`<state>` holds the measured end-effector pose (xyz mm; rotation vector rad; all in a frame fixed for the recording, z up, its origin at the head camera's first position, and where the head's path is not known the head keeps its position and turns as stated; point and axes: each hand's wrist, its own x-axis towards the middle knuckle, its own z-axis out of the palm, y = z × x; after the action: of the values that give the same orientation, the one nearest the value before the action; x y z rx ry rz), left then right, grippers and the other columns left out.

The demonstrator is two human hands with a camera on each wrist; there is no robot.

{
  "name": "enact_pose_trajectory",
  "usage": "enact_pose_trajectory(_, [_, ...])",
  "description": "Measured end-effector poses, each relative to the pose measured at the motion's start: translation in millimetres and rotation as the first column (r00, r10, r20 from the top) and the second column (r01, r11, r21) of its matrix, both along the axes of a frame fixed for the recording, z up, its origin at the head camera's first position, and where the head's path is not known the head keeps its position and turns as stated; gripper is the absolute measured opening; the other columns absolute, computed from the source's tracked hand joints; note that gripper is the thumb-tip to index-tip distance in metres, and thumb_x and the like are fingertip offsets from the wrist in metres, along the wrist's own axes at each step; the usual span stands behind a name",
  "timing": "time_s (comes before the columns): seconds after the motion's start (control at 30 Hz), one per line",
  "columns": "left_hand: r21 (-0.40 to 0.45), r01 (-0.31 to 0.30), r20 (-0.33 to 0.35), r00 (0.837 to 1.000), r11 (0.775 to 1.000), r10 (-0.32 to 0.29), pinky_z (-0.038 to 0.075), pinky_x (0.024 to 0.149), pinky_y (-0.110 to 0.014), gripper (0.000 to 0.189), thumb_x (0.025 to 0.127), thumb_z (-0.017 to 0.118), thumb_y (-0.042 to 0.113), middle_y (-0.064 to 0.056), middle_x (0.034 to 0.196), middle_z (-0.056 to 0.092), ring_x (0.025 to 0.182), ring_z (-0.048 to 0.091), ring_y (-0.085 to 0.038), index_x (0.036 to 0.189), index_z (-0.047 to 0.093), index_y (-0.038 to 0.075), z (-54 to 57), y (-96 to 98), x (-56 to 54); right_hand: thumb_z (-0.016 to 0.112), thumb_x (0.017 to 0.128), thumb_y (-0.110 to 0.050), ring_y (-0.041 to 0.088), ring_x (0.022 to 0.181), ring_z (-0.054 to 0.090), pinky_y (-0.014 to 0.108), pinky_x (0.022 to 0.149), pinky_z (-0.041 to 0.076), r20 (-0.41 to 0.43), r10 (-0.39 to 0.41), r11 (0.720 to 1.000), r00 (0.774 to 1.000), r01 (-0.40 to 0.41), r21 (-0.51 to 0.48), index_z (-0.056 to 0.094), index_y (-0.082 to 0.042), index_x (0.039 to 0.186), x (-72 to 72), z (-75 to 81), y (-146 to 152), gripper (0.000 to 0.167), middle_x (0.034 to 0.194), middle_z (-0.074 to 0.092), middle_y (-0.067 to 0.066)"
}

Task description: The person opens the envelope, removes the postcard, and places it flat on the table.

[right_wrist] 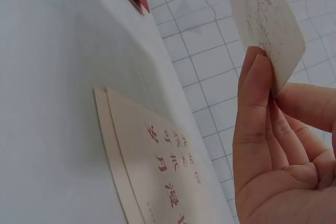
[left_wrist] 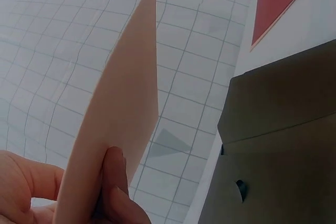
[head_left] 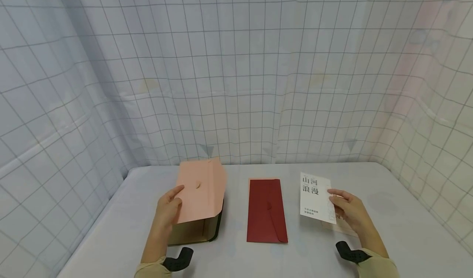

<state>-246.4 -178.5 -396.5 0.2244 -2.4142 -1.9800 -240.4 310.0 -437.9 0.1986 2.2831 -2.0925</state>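
Note:
My left hand (head_left: 167,212) pinches a pink envelope (head_left: 194,194) by its left edge. It is held up and tilted, its flap along the right side and a small crescent slot facing me. An olive-brown envelope (left_wrist: 283,166) with a similar slot lies below on the table, partly hidden in the head view. Between thumb and fingers, my right hand (head_left: 349,210) pinches the right edge of a white card (head_left: 314,204) printed with large dark Chinese characters. Below that hand lie beige cards (right_wrist: 139,145) with red characters, overlapping each other.
A dark red envelope (head_left: 264,216) lies mid-table between the hands, with a pinkish edge showing behind its top. The table (head_left: 229,261) has a white cover. White gridded curtains (head_left: 236,105) hang behind it and along both sides.

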Motion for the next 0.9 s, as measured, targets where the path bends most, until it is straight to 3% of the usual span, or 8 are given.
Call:
enact_pose_trajectory(0.2, [-0.011, 0.006, 0.034, 0.999, 1.0, -0.006, 0.029, 0.106, -0.047, 0.055, 0.089, 0.033, -0.002, -0.024, 0.155, 0.016, 0.136, 0.022, -0.033, 0.144, 0.033, 0.001, 0.6, -6.7, 1.2, 0.058, 0.093, -0.022, 0.002, 0.082, 0.063, 0.018, 0.069, 0.051, -0.001, 0.003, 1.0, 1.0, -0.003, -0.016, 0.05, -0.006, 0.13, -0.2, -1.4, 3.1, 0.042, 0.09, 0.064, -0.021])
enact_pose_trajectory(0.4, [-0.026, -0.004, 0.039, 0.999, 1.0, 0.005, 0.029, 0.105, -0.045, 0.056, 0.088, 0.033, -0.002, -0.023, 0.155, 0.015, 0.135, 0.02, -0.031, 0.144, 0.033, 0.001, 0.3, -12.1, 1.4, 0.057, 0.093, -0.022, 0.001, 0.082, 0.063, 0.019, 0.07, 0.052, 0.003, -0.006, 1.0, 1.0, 0.006, -0.015, 0.051, -0.007, 0.13, 0.0, -3.5, 6.6, 0.04, 0.09, 0.064, -0.022])
enact_pose_trajectory(0.57, [-0.044, -0.005, 0.048, 0.999, 0.999, 0.007, 0.036, 0.092, -0.031, 0.055, 0.088, 0.034, -0.001, -0.024, 0.154, 0.019, 0.131, 0.025, -0.03, 0.143, 0.034, 0.001, 0.2, -15.0, 1.7, 0.059, 0.092, -0.023, 0.001, 0.081, 0.063, 0.019, 0.068, 0.052, 0.008, -0.014, 1.0, 1.0, 0.014, -0.014, 0.054, -0.012, 0.126, -0.5, -5.6, 8.5, 0.035, 0.088, 0.064, -0.022])
enact_pose_trajectory(0.7, [-0.057, -0.003, 0.055, 0.998, 0.998, 0.006, 0.035, 0.082, -0.022, 0.056, 0.088, 0.034, -0.001, -0.024, 0.153, 0.021, 0.129, 0.027, -0.029, 0.143, 0.034, 0.001, -0.6, -16.9, 1.3, 0.059, 0.092, -0.023, 0.001, 0.081, 0.063, 0.018, 0.069, 0.052, 0.01, -0.012, 0.999, 1.0, 0.013, -0.035, 0.058, -0.02, 0.118, -0.3, -5.9, 9.5, 0.027, 0.088, 0.064, -0.022])
enact_pose_trajectory(0.9, [-0.063, -0.013, 0.057, 0.998, 0.998, 0.016, 0.033, 0.088, -0.024, 0.057, 0.085, 0.034, -0.002, -0.024, 0.153, 0.021, 0.129, 0.025, -0.03, 0.143, 0.034, -0.001, -2.8, -20.6, 0.6, 0.059, 0.092, -0.023, 0.0, 0.082, 0.063, 0.017, 0.071, 0.051, 0.007, -0.01, 0.998, 1.0, 0.01, -0.056, 0.059, -0.026, 0.112, 1.6, -4.8, 12.6, 0.021, 0.09, 0.064, -0.022])
